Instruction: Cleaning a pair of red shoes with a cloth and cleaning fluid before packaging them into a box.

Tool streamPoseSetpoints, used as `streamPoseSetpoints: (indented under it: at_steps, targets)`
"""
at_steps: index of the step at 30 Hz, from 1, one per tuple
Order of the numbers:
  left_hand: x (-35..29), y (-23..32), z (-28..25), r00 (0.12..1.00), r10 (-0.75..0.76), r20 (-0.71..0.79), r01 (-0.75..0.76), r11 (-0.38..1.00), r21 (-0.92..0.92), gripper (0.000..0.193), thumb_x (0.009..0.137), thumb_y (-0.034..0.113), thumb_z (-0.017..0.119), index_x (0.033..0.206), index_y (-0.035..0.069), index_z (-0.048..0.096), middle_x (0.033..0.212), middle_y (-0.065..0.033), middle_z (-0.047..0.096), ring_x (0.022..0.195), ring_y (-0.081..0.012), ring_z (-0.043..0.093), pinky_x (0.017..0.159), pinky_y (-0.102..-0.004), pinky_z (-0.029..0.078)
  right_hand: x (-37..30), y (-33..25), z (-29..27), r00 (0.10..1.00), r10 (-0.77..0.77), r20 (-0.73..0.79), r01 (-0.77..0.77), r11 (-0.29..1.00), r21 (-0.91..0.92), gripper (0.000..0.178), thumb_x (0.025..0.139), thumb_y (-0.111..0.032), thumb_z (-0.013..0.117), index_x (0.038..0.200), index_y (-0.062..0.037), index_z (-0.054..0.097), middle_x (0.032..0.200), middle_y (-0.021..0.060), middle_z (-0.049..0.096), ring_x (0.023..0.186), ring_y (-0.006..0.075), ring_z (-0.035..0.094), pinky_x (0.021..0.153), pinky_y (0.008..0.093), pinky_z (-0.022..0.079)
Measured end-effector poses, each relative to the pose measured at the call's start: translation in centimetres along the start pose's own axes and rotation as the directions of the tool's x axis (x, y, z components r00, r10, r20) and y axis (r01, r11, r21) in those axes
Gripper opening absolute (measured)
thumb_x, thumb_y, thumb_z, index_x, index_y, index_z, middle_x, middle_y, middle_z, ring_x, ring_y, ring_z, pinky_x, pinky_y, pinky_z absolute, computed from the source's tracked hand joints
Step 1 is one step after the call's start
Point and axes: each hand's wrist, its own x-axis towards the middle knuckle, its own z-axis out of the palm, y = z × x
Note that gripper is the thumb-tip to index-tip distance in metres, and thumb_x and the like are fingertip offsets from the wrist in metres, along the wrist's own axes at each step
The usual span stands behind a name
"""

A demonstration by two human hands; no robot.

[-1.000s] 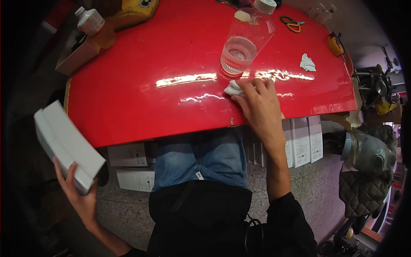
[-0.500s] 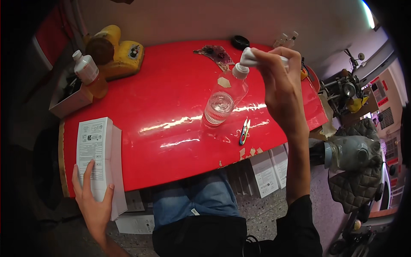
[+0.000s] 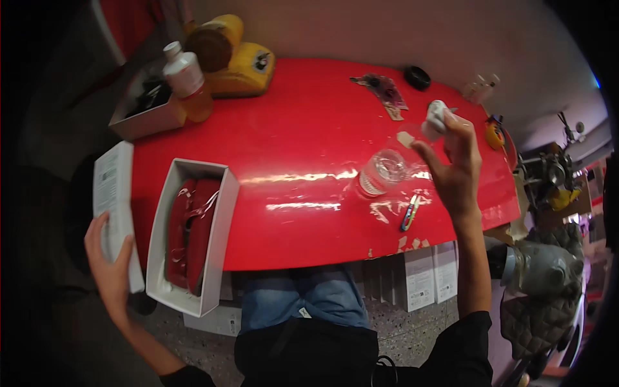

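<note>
My left hand (image 3: 108, 258) grips the white box lid (image 3: 115, 193) with printed labels, held off the left end of the red table. Beside it, the open white shoebox (image 3: 222, 238) holds a pair of red items (image 3: 201, 226) that look like shoes, with shiny clear film over them. My right hand (image 3: 459, 171) pinches a crumpled white wad of cloth (image 3: 436, 118) at the top of a clear bottle (image 3: 382, 175) partly filled with liquid. The bottle's neck is hidden behind the wad and fingers. Small thread snips (image 3: 410, 213) lie on the table near the bottle.
A yellow machine (image 3: 242, 68), a bottle of amber liquid (image 3: 191, 87) and a small open box (image 3: 145, 122) stand at the back left. A black round dish (image 3: 417, 78) and a dark scrap (image 3: 385, 90) lie at the back. White boxes (image 3: 422, 280) stand under the table's front edge.
My left hand has lifted the lid leftward off the shoebox, uncovering the red contents. My right hand stays at the bottle's top with the wad. The whole view has shifted.
</note>
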Motion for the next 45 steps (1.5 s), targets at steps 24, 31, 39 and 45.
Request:
streamPoseSetpoints:
  at_steps: [24, 31, 39, 45]
  targets:
    - [-2.8, 11.4, 4.2, 0.95, -0.003, 0.314, -0.166, 0.844, 0.51, 0.042, 0.076, 0.026, 0.087, 0.102, 0.004, 0.062, 0.09, -0.0127, 0.072, 0.082, -0.033, 0.074, 0.071, -0.0459, 0.052, -9.9, 16.0, 6.0, 0.459, 0.831, 0.313, 0.07, -0.385, 0.92, 0.014, 0.105, -0.01, 0.052, 0.092, -0.0052, 0.053, 0.075, 0.0013, 0.046, 0.058, 0.0117, 0.035, 0.053, 0.0263, 0.032]
    - [-3.4, 11.4, 4.3, 0.968, 0.168, 0.187, -0.245, 0.8, 0.548, 0.05, 0.074, 0.016, 0.083, 0.114, 0.003, 0.057, 0.111, -0.0172, 0.063, 0.098, -0.0337, 0.066, 0.086, -0.0496, 0.044, -8.3, 12.1, 7.5, 0.602, 0.719, 0.346, 0.172, -0.541, 0.823, 0.017, 0.105, -0.014, 0.052, 0.089, -0.0095, 0.055, 0.074, 0.0, 0.047, 0.057, 0.0104, 0.034, 0.049, 0.0248, 0.029]
    - [-0.4, 4.2, 2.3, 0.994, -0.101, 0.045, 0.111, 0.925, -0.365, 0.036, 0.097, 0.011, 0.043, 0.127, -0.004, 0.056, 0.114, -0.0171, 0.065, 0.104, -0.0265, 0.063, 0.096, -0.0379, 0.047, -4.3, 5.1, 4.9, 0.469, 0.774, -0.425, -0.015, 0.488, 0.873, 0.032, 0.098, -0.021, 0.071, 0.118, -0.0056, 0.052, 0.106, 0.0116, 0.066, 0.088, 0.0151, 0.068, 0.061, 0.0283, 0.057]
    - [-3.4, 10.1, 0.1, 0.963, -0.256, 0.078, 0.21, 0.542, -0.813, 0.04, 0.105, 0.021, 0.049, 0.138, -0.001, 0.049, 0.112, -0.0116, 0.064, 0.101, -0.018, 0.063, 0.089, -0.0322, 0.051, -2.7, 2.1, 1.9, 0.912, 0.114, -0.394, -0.066, 0.989, 0.134, 0.042, 0.087, -0.015, 0.083, 0.119, -0.0054, 0.059, 0.098, 0.0133, 0.072, 0.084, 0.0185, 0.073, 0.067, 0.0311, 0.059]
